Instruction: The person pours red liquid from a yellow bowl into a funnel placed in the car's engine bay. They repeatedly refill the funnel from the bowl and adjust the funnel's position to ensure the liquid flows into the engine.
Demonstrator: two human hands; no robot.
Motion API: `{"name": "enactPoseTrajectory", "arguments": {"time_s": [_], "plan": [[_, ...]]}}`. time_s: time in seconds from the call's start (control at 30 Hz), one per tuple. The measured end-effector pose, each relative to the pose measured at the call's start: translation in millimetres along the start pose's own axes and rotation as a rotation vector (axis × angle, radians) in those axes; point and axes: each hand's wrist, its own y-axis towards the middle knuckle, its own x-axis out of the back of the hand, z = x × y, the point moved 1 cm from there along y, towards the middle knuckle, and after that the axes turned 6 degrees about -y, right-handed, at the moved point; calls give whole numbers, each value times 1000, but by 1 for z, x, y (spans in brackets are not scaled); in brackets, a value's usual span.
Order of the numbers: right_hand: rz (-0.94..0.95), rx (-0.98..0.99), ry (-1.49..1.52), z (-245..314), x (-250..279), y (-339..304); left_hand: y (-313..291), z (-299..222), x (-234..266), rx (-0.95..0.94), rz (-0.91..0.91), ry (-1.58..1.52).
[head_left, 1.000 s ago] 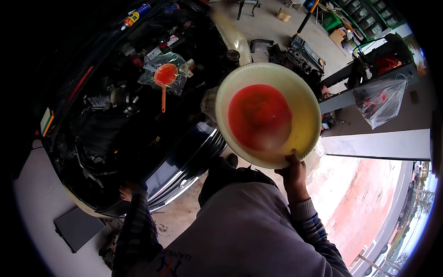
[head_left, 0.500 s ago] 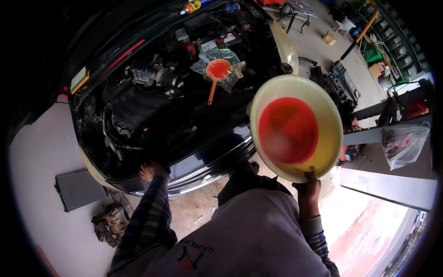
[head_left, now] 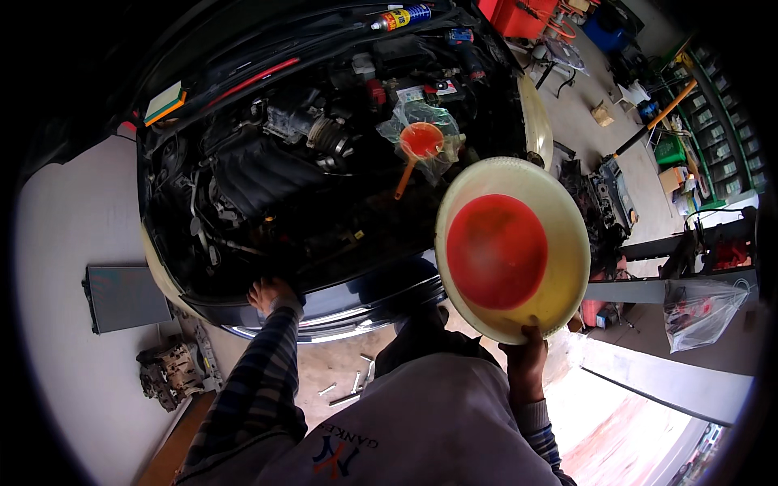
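A round, pale cream-yellow basin hangs tilted at the front right corner of the car. Red liquid pools in it toward its left side. My right hand grips the near rim, thumb over the inside. On the front edge of the open engine bay rests my left hand, fingers spread and holding nothing. Beyond the basin, an orange funnel with a long handle sits in the bay over a clear plastic sheet; red shows in its bowl.
A spray can and a cordless power tool lie at the bay's far edge. Several wrenches are on the floor by my feet. A flat grey panel and a metal car part lie at left. A clear bag hangs at right.
The view has shifted, so the car appears farther right. Against it, the basin has come left and slightly closer to me. My left hand stays on the bay's edge.
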Motion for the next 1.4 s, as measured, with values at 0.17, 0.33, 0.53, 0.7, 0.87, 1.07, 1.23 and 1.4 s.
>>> {"name": "enactPoseTrajectory", "arguments": {"time_s": [0.17, 0.33, 0.53, 0.7, 0.87, 1.07, 1.23, 1.4], "plan": [[67, 120, -164, -6, 1, 5, 0, 1, 3, -3, 67, 8], [106, 192, -277, -9, 10, 12, -2, 0, 1, 2, 69, 15], [127, 226, -529, 3, 2, 8, 0, -1, 3, 65, 57, -29], [166, 605, -975, -10, 14, 14, 4, -1, -4, 22, -31, -21], [129, 286, -499, 2, -2, 7, 4, 1, -5, 35, -30, -91], [166, 457, -957, 2, 6, 10, 2, 2, -5, 35, -51, -94], [74, 130, -411, 14, -12, 3, 2, 1, -1, 20, -57, -92], [41, 2, -276, 17, -16, 0, 3, 1, -1, 13, -77, -84]]}}
